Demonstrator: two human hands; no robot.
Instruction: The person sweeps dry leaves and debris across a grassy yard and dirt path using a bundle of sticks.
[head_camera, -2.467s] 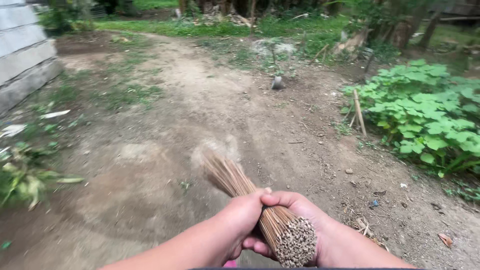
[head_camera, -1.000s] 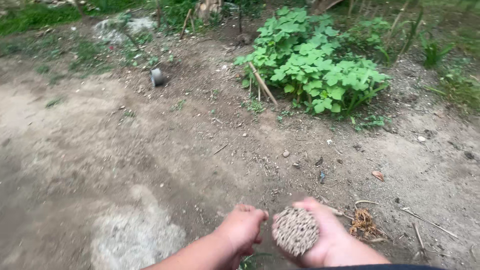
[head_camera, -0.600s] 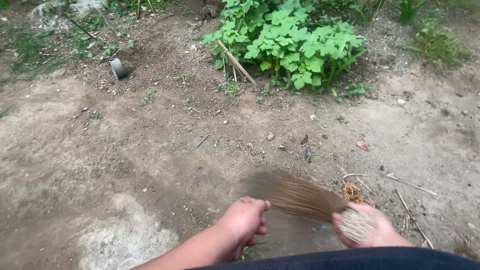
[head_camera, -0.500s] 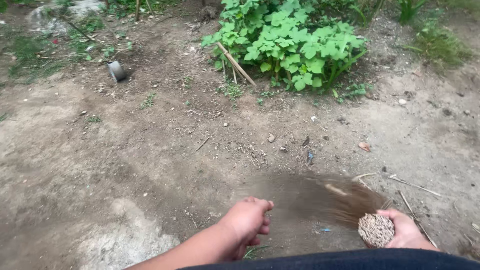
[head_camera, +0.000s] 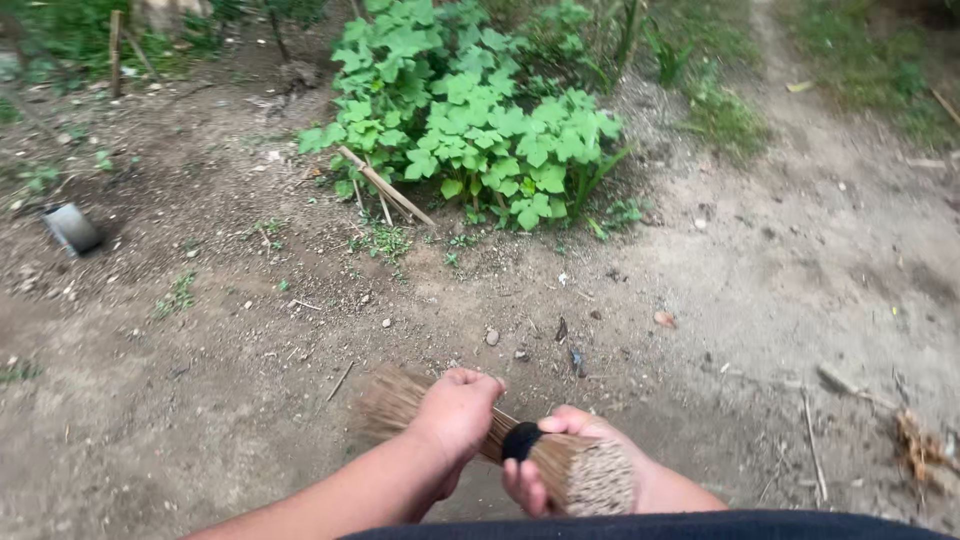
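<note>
A stick broom (head_camera: 575, 470), a bundle of thin brown ribs tied by a black band, lies low across my front, its bristle end blurred near the dirt at the left. My right hand (head_camera: 560, 470) grips the thick butt end just behind the black band. My left hand (head_camera: 455, 412) is closed over the bundle further along, hiding its middle. Both hands hold the broom just above bare brown dirt ground (head_camera: 250, 400).
A leafy green plant (head_camera: 465, 120) with a leaning wooden stake (head_camera: 385, 187) grows ahead. A small grey can (head_camera: 70, 228) lies at the left. Pebbles, twigs and a dry leaf clump (head_camera: 920, 445) are scattered to the right. Grass borders the far edge.
The view has swung right. My right hand swept the broom alone out to the right; now my left hand grips the bundle again and the bristles point left.
</note>
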